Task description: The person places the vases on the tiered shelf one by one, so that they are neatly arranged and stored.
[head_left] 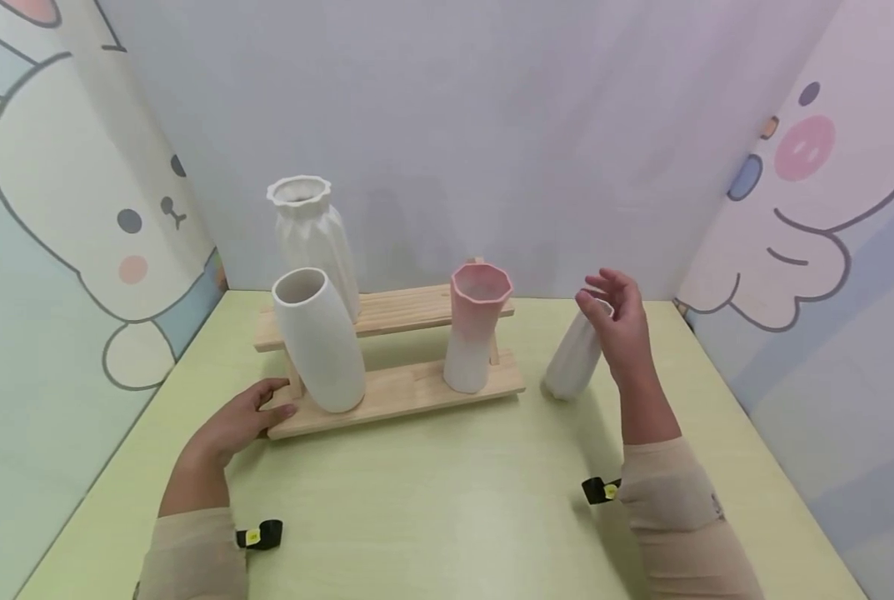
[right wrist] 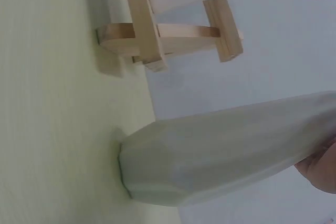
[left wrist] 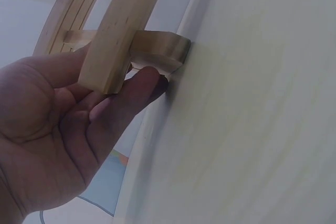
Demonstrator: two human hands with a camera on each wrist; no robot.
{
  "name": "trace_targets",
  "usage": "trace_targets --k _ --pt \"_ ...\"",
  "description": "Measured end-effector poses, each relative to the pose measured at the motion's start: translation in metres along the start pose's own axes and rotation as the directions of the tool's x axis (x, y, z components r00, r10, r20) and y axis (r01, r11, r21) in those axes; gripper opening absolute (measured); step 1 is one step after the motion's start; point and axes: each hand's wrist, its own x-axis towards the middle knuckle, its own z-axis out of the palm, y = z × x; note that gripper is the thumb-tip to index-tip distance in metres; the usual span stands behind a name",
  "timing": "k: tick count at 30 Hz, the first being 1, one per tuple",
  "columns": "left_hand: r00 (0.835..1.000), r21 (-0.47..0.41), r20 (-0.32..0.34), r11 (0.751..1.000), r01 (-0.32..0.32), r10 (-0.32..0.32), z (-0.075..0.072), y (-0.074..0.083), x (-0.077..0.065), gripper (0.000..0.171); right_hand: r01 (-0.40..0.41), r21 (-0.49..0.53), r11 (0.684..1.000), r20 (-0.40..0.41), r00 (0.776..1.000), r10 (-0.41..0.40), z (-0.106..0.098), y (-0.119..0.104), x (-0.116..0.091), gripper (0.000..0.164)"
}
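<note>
In the head view, my left hand (head_left: 240,421) grips the left end of a two-tier wooden rack (head_left: 394,400). The left wrist view shows my thumb and fingers about the end of its lower board (left wrist: 113,40). At the right, a small white ribbed vase (head_left: 570,362) stands upright on the table. My right hand (head_left: 621,321) holds it at its rim, thumb in front and fingers behind. In the right wrist view the vase (right wrist: 210,156) has its base on the table; its top lies outside the frame.
A smooth white vase (head_left: 322,350) and a pink-and-white vase (head_left: 471,342) stand on the lower board. On the upper board is a tall white vase with a wavy rim (head_left: 315,242). Cartoon-printed walls (head_left: 806,208) enclose the pale green table (head_left: 432,508).
</note>
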Motion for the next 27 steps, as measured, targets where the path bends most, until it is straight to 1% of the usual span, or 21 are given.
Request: trace_targets --k 3,5,7,10,14,18,22,27 --pt "1.000 -0.010 0.000 1.000 0.000 0.000 0.001 -0.002 0.001 0.078 -0.015 0.024 1.000 0.007 1.000 0.015 0.003 0.012 -0.002 0.047" --pt "1.000 -0.013 -0.001 1.000 0.001 -0.001 0.002 -0.003 0.002 0.078 -0.011 0.055 0.998 -0.002 1.000 0.011 0.005 0.021 -0.003 0.035" --pt "1.000 -0.012 0.000 1.000 0.001 -0.001 0.002 -0.003 0.002 0.078 -0.002 0.100 0.995 -0.025 1.000 0.004 0.006 0.028 -0.003 0.027" --pt "1.000 0.002 -0.003 1.000 0.003 -0.003 0.001 -0.002 0.001 0.078 0.027 0.149 0.988 -0.070 0.997 -0.017 0.009 0.036 -0.002 0.021" --pt "1.000 0.015 -0.004 1.000 0.006 -0.006 0.000 0.001 -0.001 0.077 0.058 0.177 0.982 -0.108 0.993 -0.039 0.014 0.041 -0.001 0.017" --pt "1.000 0.006 0.002 1.000 0.009 -0.009 0.000 0.001 -0.001 0.078 0.067 0.167 0.984 -0.139 0.989 -0.044 0.017 0.041 -0.001 0.017" --pt "1.000 0.005 -0.003 1.000 0.008 -0.008 0.000 0.000 0.000 0.077 0.061 0.157 0.986 -0.143 0.989 -0.038 0.018 0.041 0.000 0.020" --pt "1.000 0.006 -0.003 1.000 0.003 -0.003 0.000 0.001 0.000 0.077 0.065 0.134 0.989 -0.155 0.987 -0.044 0.017 0.040 -0.001 0.017"
